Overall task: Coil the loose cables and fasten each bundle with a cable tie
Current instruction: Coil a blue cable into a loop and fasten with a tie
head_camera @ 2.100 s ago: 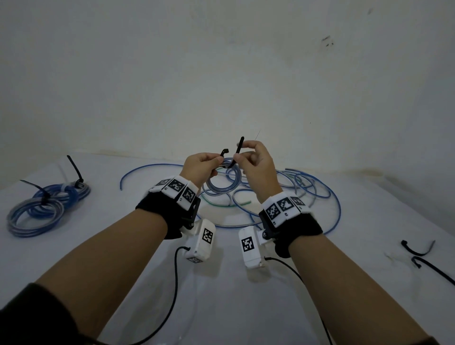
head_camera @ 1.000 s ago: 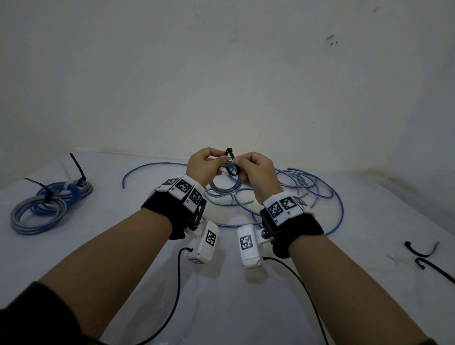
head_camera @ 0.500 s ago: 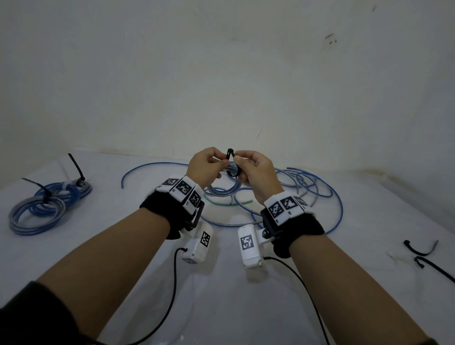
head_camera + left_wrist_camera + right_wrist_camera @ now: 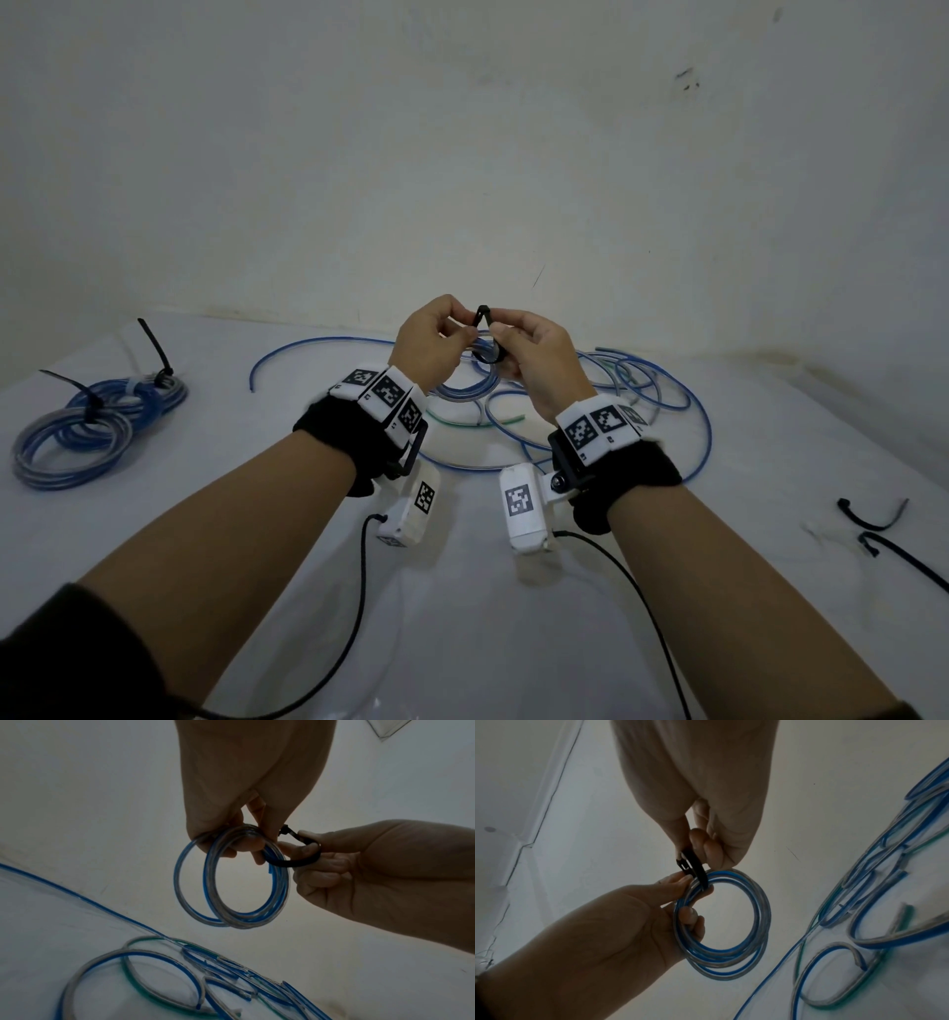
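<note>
A small coil of blue and clear cable (image 4: pixel 231 880) hangs in the air above the table. My left hand (image 4: pixel 459 336) grips its top, with fingers curled through the ring (image 4: pixel 721 925). A black cable tie (image 4: pixel 295 862) is looped round the coil's strands, its head (image 4: pixel 482 314) sticking up between my two hands. My right hand (image 4: pixel 503 336) pinches the tie (image 4: pixel 693 866) beside the head, close against my left fingertips. In the head view the hands hide most of the tie's loop.
Loose blue, clear and green cables (image 4: pixel 642 401) sprawl on the white table (image 4: pixel 488 616) under and behind my hands. Two tied blue bundles (image 4: pixel 97 426) lie at the left. Spare black ties (image 4: pixel 873 519) lie at the right edge. A wall stands close behind.
Two seconds ago each hand held one end of the tie apart above the coil. The ends have since come together into a closed loop, and my hands now stand closer.
</note>
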The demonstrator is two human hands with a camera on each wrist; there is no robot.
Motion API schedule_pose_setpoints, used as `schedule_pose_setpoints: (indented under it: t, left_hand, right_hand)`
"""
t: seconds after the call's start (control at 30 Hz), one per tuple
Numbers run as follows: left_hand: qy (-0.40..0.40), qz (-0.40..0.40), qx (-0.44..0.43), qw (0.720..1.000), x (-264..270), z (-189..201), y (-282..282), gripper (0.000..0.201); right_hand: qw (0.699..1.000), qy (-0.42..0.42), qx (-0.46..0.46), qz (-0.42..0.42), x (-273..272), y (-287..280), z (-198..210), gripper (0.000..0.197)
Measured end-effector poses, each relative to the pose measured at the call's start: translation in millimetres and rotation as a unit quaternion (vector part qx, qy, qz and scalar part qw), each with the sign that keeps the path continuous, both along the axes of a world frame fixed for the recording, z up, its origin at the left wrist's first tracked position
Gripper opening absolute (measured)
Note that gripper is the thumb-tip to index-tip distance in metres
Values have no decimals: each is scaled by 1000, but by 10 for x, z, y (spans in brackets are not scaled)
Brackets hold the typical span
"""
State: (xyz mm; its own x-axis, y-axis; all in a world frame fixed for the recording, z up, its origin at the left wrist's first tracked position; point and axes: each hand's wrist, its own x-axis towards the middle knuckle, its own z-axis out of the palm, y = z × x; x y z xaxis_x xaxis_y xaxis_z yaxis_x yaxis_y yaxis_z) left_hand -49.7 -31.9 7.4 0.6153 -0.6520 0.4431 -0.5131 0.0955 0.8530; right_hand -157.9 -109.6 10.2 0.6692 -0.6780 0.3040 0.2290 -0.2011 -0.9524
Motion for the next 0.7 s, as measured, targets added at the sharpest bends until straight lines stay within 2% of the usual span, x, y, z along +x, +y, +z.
schedule_pose_setpoints:
  t: [0.17,0.33,0.4,0.53,0.7]
  left_hand:
    - [-31,2,27,999,28,6,3,27]
    - [-29,18,6,999,-12,-27,-1,12]
    - [-26,17,-2,1000,-24,-26,-7,11]
    - [-30,13,-5,999,-38,-23,-17,11]
    - [-61,13,21,998,-28,-40,-24,25]
  right_hand:
    - [999,1,-10,32,-2,10,-57,21]
    - [1000,7,5,4,6,15,-17,8]
    - [1000,9,-1,-5,9,15,0,9]
    - [1000,17,10,-17,9,21,32,17]
    - [999,33,29,-17,-2,9,18,20]
